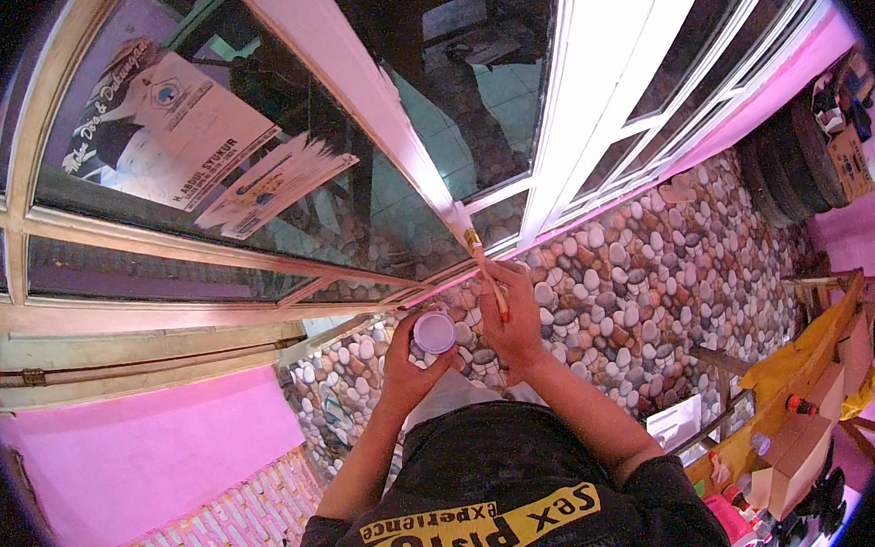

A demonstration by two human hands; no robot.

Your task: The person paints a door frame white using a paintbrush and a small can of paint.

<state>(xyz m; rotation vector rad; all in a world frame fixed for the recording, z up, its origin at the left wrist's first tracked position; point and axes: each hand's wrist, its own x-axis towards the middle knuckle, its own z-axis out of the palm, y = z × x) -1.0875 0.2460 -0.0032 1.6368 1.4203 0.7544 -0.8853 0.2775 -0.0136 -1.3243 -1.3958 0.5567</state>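
Note:
In my left hand (412, 365) is a small round tub of pale lilac paint (434, 332), its mouth facing up. My fingers wrap around its sides. My right hand (513, 319) grips a paintbrush (475, 246) by its wooden handle, which has a red end. The bristles point up and away from me, against or very near the lower part of a window frame post (422, 179). That post looks pale pink to white, with bare wood tones lower down. Dark glass panes lie on both sides of it.
A torn poster (173, 129) shows on the left glass. Pebble-patterned flooring (619, 292) spreads to the right. Stacked tires (792, 172) stand at the far right. Nearer, a cardboard box (803, 442) and a bottle (800, 405) sit on a cluttered table. A pink wall (158, 451) is at left.

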